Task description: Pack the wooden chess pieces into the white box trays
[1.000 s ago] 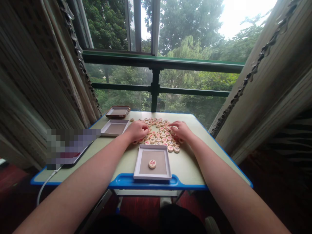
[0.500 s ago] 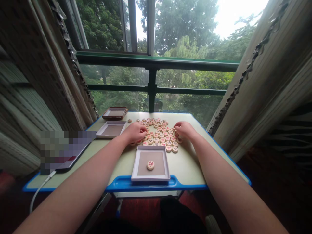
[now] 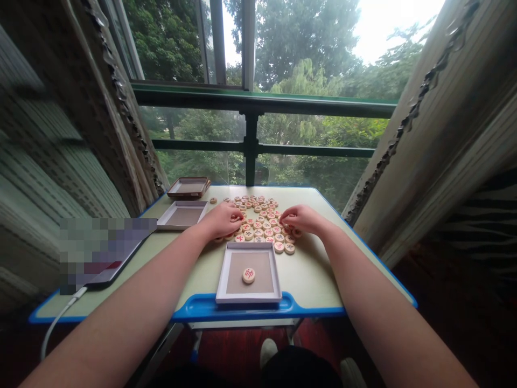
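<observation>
Several round wooden chess pieces (image 3: 262, 221) with red and dark characters lie spread on the pale table (image 3: 311, 275). My left hand (image 3: 224, 219) rests on the left side of the spread, fingers curled and pinched over the pieces. My right hand (image 3: 302, 218) sits at the right side, its fingers pinched on a piece that I cannot read. In front of the spread stands a white square tray (image 3: 226, 280) holding one piece (image 3: 249, 275) with a red character.
A second white tray (image 3: 165, 222) and a brown tray (image 3: 188, 187) stand at the back left. A tablet (image 3: 117, 264) with a white cable (image 3: 56, 323) lies at the left edge. Curtains hang on both sides; a green window rail (image 3: 258, 102) runs behind.
My right hand has drawn in from spread fingers to a pinch at the right of the pieces. The view has shifted slightly; the left hand has hardly moved.
</observation>
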A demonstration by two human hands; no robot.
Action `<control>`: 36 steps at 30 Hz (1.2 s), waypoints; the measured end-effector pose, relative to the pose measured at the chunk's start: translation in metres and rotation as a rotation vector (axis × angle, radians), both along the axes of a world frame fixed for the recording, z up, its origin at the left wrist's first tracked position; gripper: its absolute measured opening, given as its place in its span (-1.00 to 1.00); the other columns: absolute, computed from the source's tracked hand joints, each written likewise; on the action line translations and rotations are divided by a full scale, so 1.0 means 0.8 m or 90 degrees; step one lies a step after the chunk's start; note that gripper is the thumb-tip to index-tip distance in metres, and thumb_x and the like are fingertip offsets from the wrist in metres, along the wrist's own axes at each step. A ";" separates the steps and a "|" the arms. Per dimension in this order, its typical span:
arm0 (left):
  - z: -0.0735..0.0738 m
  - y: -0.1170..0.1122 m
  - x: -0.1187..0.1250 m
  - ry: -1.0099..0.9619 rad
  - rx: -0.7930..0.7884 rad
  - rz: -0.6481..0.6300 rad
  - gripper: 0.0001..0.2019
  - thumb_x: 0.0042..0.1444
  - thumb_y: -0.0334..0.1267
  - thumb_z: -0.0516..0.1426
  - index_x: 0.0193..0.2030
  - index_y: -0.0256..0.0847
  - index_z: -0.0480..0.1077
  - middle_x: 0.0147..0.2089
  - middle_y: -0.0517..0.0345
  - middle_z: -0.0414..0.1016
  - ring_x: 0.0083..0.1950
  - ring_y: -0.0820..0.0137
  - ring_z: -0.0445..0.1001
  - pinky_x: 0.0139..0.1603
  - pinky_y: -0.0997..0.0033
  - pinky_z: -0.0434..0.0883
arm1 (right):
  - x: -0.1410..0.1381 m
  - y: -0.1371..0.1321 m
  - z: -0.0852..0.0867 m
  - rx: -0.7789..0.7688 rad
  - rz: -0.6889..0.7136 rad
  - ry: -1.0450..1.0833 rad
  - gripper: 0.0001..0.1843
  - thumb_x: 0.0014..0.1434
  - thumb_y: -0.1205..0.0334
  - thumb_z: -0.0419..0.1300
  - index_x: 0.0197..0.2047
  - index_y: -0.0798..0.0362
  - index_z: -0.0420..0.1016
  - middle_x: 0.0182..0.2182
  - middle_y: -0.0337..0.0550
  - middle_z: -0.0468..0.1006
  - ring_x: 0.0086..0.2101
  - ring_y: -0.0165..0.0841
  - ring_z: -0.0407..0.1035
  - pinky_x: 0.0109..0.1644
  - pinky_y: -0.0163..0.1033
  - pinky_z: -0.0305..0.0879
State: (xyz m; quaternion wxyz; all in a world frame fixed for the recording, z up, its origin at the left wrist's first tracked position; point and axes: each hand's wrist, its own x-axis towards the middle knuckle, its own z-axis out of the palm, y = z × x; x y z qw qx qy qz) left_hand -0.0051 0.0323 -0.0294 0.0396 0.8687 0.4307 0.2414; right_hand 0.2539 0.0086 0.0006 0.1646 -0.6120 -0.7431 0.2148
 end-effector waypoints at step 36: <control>-0.006 0.026 -0.018 -0.304 -0.254 0.250 -0.68 -0.01 -0.31 0.08 -0.09 -0.33 0.44 -0.12 -0.10 0.51 -0.15 0.23 0.48 -0.12 0.26 0.41 | 0.003 0.020 -0.022 0.168 -0.071 -0.113 -0.74 0.04 0.20 0.10 -0.26 0.04 0.57 -0.26 -0.06 0.45 -0.30 -0.33 0.34 -0.21 -0.33 0.19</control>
